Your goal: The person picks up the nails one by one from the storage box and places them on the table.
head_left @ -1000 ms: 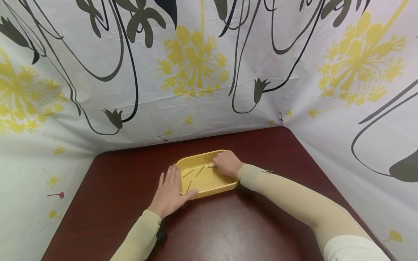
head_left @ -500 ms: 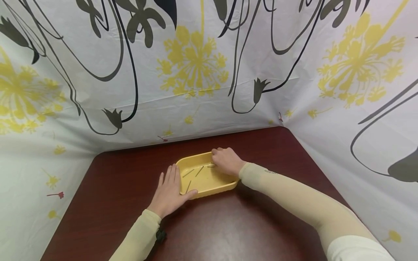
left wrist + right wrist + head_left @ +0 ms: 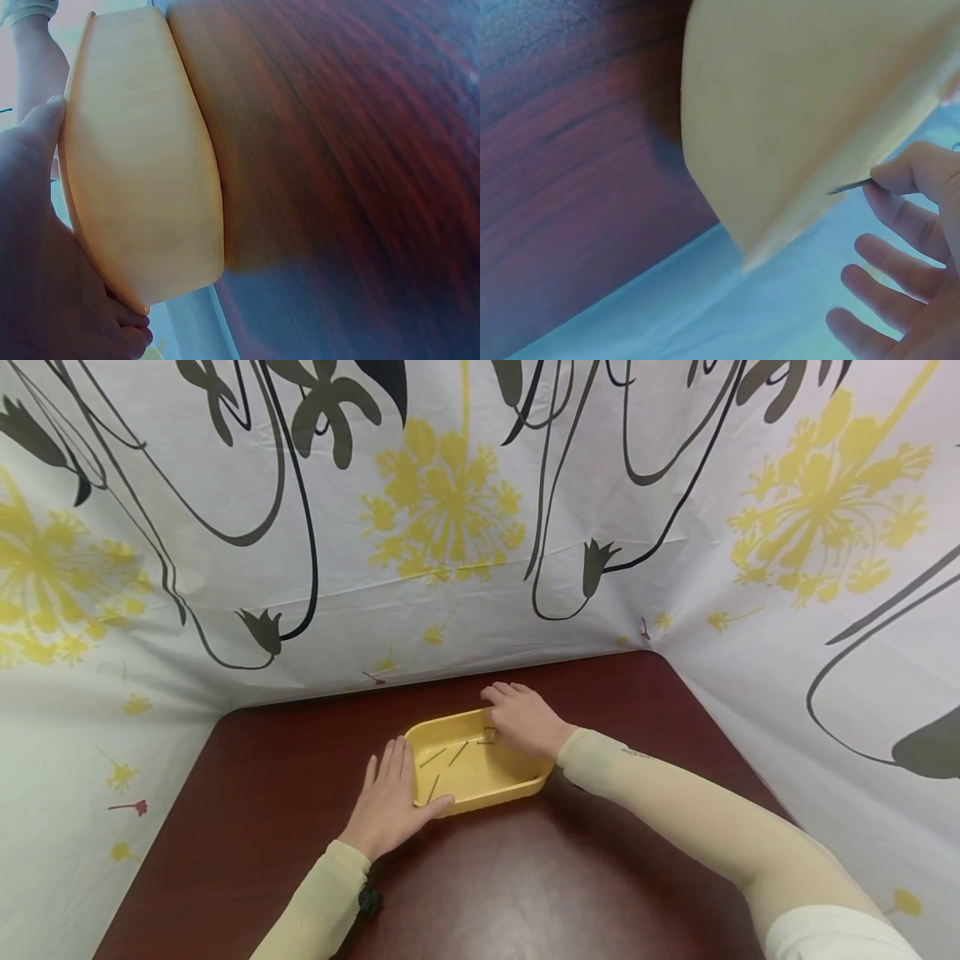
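Note:
A shallow yellow tray [image 3: 498,796] sits on the dark wooden table. My left hand [image 3: 388,810] rests along its left rim, fingers straight, the thumb lying over the near rim. In the left wrist view, the tray's outer wall [image 3: 142,157] fills much of the picture beside that hand. My right hand [image 3: 523,720] is over the tray's far right part. Its thumb and forefinger pinch a thin dark nail-like rod [image 3: 851,186], while the other fingers spread loosely. Several similar thin rods [image 3: 458,753] lie scattered on the tray floor. My right hand hides the far right corner.
The glossy reddish-brown table [image 3: 480,893] extends around the tray. Behind it and at both sides hangs a white cloth [image 3: 480,635] printed with yellow and grey flowers.
My right hand has risen a little from the tray floor and moved toward the far rim, its fingers loosening outward. My left hand and the tray have stayed in place.

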Tool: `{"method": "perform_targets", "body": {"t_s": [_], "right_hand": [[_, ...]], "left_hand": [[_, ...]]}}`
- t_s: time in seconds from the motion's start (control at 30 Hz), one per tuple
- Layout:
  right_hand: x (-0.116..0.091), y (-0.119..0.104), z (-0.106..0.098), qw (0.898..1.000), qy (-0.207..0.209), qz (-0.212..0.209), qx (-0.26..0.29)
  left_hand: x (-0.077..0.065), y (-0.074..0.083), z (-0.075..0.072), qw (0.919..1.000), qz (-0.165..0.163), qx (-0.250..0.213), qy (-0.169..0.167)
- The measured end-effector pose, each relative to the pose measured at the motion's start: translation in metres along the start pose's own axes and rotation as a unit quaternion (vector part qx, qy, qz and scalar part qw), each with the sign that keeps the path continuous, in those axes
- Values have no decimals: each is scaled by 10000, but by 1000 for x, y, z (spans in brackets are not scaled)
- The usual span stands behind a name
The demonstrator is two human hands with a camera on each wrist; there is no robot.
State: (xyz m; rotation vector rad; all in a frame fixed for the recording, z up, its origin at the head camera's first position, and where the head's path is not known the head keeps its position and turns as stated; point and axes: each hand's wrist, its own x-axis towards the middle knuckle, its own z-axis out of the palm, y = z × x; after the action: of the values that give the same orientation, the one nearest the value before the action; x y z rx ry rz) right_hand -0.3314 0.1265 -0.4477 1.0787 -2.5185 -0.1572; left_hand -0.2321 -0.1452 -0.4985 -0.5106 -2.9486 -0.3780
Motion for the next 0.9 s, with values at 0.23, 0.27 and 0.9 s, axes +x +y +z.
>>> {"method": "perform_targets", "body": {"t_s": [0.23,0.27,0.9], "right_hand": [[-8,14,-12,9993,-311,202,-13],[-9,16,-13,9993,-309,229,10],[-49,53,-34,9983,48,573,68]], "left_hand": [[1,-1,3,9999,-3,-99,-18],[1,-1,3,9999,-8,-107,-27],[0,0,2,10000,21,-53,7]]}}
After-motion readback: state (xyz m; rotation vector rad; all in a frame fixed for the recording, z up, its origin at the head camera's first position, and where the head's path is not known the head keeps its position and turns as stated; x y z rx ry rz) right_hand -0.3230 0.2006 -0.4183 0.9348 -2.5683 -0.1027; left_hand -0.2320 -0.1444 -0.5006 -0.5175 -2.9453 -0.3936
